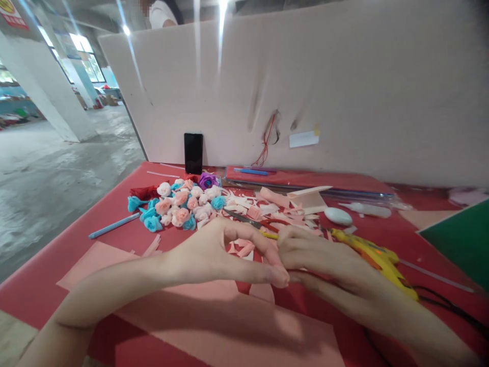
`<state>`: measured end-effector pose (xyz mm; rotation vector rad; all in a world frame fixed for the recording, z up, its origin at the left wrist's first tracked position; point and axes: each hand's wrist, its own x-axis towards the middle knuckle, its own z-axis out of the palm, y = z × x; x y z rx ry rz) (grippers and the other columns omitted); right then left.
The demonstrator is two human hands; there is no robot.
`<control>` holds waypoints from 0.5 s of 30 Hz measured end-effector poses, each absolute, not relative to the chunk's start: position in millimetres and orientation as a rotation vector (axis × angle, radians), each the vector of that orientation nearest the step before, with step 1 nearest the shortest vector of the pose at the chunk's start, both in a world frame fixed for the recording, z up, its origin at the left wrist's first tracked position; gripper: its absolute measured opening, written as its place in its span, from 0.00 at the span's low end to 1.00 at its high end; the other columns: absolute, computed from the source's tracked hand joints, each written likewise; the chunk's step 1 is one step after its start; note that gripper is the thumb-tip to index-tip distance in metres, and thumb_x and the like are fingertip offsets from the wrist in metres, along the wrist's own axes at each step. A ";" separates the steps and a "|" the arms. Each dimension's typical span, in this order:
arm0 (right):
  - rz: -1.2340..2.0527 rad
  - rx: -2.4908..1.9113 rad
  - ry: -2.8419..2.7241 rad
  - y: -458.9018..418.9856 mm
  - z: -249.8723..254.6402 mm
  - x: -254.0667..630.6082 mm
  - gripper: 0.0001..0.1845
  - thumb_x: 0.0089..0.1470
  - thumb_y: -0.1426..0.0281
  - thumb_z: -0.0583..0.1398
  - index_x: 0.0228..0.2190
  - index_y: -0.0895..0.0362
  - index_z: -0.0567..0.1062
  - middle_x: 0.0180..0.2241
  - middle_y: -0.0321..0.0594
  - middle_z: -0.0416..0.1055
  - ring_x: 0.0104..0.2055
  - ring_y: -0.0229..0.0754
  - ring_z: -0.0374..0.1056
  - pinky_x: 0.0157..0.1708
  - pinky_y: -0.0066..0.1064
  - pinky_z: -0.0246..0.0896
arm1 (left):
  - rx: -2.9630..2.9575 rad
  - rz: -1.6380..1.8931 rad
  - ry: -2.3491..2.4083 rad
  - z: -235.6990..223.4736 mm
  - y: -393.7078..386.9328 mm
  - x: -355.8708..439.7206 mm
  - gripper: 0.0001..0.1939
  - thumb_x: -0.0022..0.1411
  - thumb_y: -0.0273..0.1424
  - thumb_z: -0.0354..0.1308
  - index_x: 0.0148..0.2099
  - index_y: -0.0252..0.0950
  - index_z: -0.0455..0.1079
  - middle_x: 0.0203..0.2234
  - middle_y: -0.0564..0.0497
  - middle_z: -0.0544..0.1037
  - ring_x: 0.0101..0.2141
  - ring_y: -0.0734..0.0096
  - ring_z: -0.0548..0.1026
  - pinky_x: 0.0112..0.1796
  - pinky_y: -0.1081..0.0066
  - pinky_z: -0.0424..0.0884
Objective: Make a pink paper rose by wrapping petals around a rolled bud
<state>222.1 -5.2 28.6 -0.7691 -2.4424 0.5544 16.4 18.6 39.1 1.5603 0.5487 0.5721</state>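
One rounded pink paper piece (263, 294) visible just below left hand's (212, 255) thumb, over red bench (114, 213). Left thumb and index fingers: narrow, tips nearly meeting; cannot tell whether anything is gripped. Right hand (332, 260): fingers bent, just beside left fingertips; grip hidden, cannot tell. Larger pink sheet (229, 326) lies nearer the wearer. Paper flowers (181, 201) clustered beyond left hand; yellow glue gun (387, 265) beside right.

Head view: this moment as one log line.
left hand and right hand: close together; grip: unclear; nearby: pink paper, flowers, scissors, yellow glue gun
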 end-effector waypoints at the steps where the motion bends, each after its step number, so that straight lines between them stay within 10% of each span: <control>1: 0.527 -0.774 -2.448 -5.1 29.1 221.6 0.13 0.60 0.70 0.50 0.29 0.52 0.72 0.29 0.35 0.70 0.33 0.36 0.66 0.33 0.27 0.63 | 1.566 0.576 0.550 39.2 18.8 16.3 0.02 0.52 0.27 0.63 0.29 0.34 0.73 0.27 0.55 0.76 0.33 0.78 0.73 0.41 0.75 0.67; 15: -0.252 -0.746 -2.205 -6.4 -2.4 216.3 0.12 0.57 0.74 0.51 0.38 0.48 0.72 0.32 0.40 0.75 0.37 0.46 0.69 0.39 0.42 0.63 | 1.512 0.681 0.502 37.3 20.1 15.2 0.02 0.53 0.25 0.62 0.30 0.33 0.71 0.27 0.56 0.75 0.32 0.81 0.73 0.37 0.81 0.68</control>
